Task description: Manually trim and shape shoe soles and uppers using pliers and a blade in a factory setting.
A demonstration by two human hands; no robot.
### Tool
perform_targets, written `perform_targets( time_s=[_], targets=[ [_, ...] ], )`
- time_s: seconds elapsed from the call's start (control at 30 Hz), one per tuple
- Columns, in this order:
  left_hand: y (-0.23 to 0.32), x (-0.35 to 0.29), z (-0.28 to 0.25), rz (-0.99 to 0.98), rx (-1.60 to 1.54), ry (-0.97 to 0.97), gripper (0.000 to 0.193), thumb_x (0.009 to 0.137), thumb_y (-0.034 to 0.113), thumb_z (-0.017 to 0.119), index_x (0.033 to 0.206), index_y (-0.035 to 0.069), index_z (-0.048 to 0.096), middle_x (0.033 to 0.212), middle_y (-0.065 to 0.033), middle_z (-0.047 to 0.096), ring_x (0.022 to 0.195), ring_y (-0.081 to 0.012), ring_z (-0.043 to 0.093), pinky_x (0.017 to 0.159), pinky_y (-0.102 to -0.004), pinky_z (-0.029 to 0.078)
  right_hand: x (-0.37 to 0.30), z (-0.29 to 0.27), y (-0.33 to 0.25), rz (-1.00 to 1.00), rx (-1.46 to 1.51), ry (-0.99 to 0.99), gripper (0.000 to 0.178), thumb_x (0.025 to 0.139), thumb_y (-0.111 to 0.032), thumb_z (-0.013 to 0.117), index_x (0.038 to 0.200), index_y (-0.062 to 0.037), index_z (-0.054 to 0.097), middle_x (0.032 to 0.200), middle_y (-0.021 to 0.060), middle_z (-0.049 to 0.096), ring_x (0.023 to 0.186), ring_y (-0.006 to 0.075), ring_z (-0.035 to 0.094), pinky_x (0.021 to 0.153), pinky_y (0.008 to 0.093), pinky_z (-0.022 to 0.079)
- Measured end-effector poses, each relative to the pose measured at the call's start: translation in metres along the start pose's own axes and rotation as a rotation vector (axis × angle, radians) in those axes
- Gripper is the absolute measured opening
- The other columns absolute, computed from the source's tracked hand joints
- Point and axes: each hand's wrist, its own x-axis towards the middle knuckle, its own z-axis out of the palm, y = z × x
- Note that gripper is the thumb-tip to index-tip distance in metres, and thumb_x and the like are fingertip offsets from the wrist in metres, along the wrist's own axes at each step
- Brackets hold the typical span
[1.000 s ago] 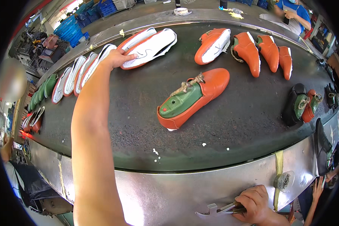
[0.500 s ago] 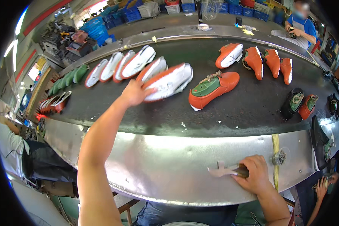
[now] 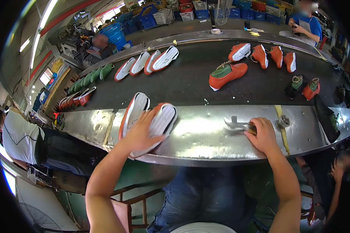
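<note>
My left hand (image 3: 140, 133) grips a pair of orange-red shoes at the near edge of the metal ledge. Their white undersides face up: one shoe (image 3: 134, 110) lies to the left, and the other shoe (image 3: 164, 118) is under my fingers and thumb. On the right of the ledge, my right hand (image 3: 263, 134) is closed round the handle of a hammer (image 3: 235, 123), its metal head pointing left. Just right of that hand stands a small clear cup (image 3: 284, 121) of small grey bits, perhaps nails.
Behind the ledge runs a dark belt (image 3: 190, 83). It carries upturned white-bottomed shoes (image 3: 140, 64), green lasts (image 3: 91, 77), an orange shoe (image 3: 228, 74) and several more at the far right. A yellow strap (image 3: 280, 128) crosses the ledge. Other people sit at left, right and far right.
My left hand has brought the two shoes from the belt to the near metal ledge. The view has shifted; my right hand still holds the hammer.
</note>
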Motion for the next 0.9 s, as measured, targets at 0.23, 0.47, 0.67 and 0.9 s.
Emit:
perform_targets(
  time_s=[0.23,0.47,0.67,0.9],
  targets=[
    [-0.034,0.12,0.035,-0.203,-0.06,-0.207,0.082,0.082,0.056,0.071,0.137,-0.003,0.055,0.129,-0.0256,0.063,0.121,-0.0374,0.061,0.105,-0.0387,0.046,-0.039,-0.004,-0.023,0.087,-0.101,0.087,0.042,0.078,-0.028,0.078,0.109,-0.0052,0.06,0.102,0.0145,0.064,0.096,0.0357,0.06,0.085,0.0469,0.046],
    [0.077,-0.039,-0.012,0.075,-0.703,0.002,0.057,0.091,0.031,0.071,0.139,0.004,0.054,0.123,-0.0137,0.066,0.116,-0.0207,0.061,0.102,-0.0343,0.046,-0.193,-0.064,-0.115,0.049,0.057,-0.02,0.043,0.085,-0.027,0.074,0.117,-0.0025,0.059,0.106,0.0149,0.064,0.096,0.035,0.059,0.088,0.0442,0.045],
    [0.15,-0.18,0.137,0.093,-1.536,0.082,0.046,0.097,0.019,0.062,0.14,0.006,0.052,0.125,-0.008,0.062,0.117,-0.0167,0.057,0.104,-0.0331,0.044,-0.326,-0.066,-0.18,0.865,0.889,-0.41,0.028,0.096,-0.021,0.063,0.115,-0.0008,0.06,0.083,0.0076,0.064,0.075,0.0142,0.06,0.071,0.0318,0.05],
    [0.197,-0.213,0.214,-0.092,-1.543,-0.219,0.055,0.103,0.037,0.056,0.146,0.008,0.04,0.125,-0.0105,0.061,0.119,-0.0193,0.055,0.105,-0.0332,0.043,-0.326,-0.116,-0.212,0.742,0.759,-0.645,0.03,0.097,-0.023,0.063,0.115,0.0002,0.062,0.084,0.0097,0.067,0.075,0.0197,0.064,0.072,0.0334,0.051]
  ],
)
